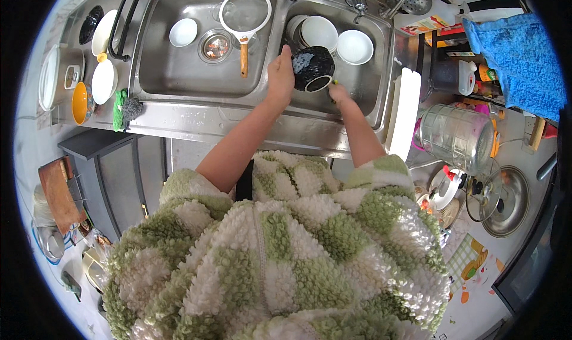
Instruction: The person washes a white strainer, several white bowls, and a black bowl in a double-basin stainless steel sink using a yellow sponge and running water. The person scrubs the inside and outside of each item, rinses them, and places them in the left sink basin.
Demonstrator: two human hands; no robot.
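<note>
Over the right sink basin [362, 87], my left hand [281, 78] grips a dark, glossy bowl [313, 67] by its side. The bowl is tilted, with its pale foot ring turned towards me. My right hand [342, 95] is at the bowl's lower right, closed around something yellow-green [335, 83], perhaps a sponge; only its edges show. Behind the dark bowl, a white bowl [319, 32] rests on other stacked dishes, partly hidden. Another white bowl [355, 47] sits to its right.
In the left basin [170, 78] are a small white bowl [183, 32] and a strainer [244, 49] with a wooden handle. A faucet [359, 9] stands behind the right basin. White boards [403, 112] stand at its right edge. An orange bowl [83, 103] is on the left counter.
</note>
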